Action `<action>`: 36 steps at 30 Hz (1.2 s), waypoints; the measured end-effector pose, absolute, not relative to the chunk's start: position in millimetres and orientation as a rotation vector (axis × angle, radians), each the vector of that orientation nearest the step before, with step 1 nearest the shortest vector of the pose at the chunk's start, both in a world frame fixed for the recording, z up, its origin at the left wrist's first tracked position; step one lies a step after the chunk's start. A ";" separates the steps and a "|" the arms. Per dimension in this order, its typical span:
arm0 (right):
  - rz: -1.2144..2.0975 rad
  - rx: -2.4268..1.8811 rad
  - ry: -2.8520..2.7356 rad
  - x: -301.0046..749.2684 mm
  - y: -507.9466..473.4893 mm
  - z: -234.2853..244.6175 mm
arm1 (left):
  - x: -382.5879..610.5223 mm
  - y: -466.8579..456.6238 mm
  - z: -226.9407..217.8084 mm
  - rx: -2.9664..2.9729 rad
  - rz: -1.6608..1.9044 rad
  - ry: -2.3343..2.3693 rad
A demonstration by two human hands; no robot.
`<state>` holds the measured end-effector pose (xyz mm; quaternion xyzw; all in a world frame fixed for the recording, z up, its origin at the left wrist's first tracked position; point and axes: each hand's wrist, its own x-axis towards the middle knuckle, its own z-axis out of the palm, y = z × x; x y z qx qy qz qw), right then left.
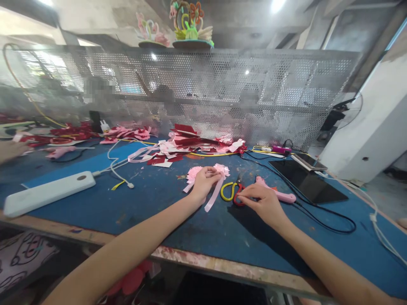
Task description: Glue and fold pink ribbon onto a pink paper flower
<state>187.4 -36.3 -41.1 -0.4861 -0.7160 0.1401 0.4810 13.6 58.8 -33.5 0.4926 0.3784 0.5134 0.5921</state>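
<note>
On blue table [152, 203]: left hand [202, 184] grasping pink ribbon flower [210, 173], tails trailing toward the body; right hand [262, 203], just beside, fingertips pinching scissors [233, 192], nearer than glue gun [276, 192].

white power strip [47, 192], black tablet [310, 183], red and pink scraps [187, 144] (heaped), perforated metal screen [222, 89], blue tabletop [152, 203]

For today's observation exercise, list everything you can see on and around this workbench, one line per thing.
Ribbon flower: one, pink, mid-table, held by left hand.
Scissors: one, yellow and red handles, under right fingertips.
Glue gun: one, pink, behind right hand.
Power strip: one, white, left.
Tablet: one, black, right.
Paper and ribbon scraps: many, red and pink, far side.
Table: one, blue.
Mesh screen: one, grey, behind.
Left hand: one.
Right hand: one.
</note>
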 end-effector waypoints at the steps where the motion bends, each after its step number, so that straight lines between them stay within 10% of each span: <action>1: 0.353 -1.197 -1.722 187.4 -36.7 -40.6 | 13.7 58.7 -33.6 1.140 1.190 0.879; 36: 0.670 -1.380 -1.612 185.1 -37.7 -38.7 | 14.1 66.1 -39.4 1.262 0.968 0.890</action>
